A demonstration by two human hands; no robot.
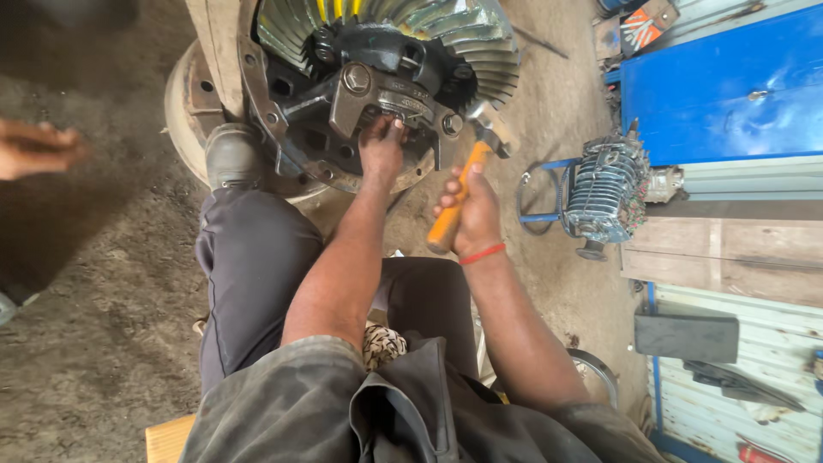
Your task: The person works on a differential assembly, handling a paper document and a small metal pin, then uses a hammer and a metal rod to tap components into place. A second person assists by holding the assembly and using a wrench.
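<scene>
A large greasy differential gear assembly [377, 77] with a toothed ring gear lies on the dirt floor ahead of me. My left hand [381, 146] presses its fingers against the dark bearing cap near a bolt [452, 124]. In my right hand [470, 210] is a hammer with an orange handle [454, 201]. Its metal head [489, 124] is raised beside the bolt at the assembly's right side. A red band circles my right wrist. My booted left foot [230, 154] rests against the assembly's left rim.
Another person's hand [34, 147] reaches in at the left edge. A small finned engine [604, 189] stands at the right by a blue metal door [720, 86]. Wooden planks, corrugated sheet and a dark block lie at the lower right.
</scene>
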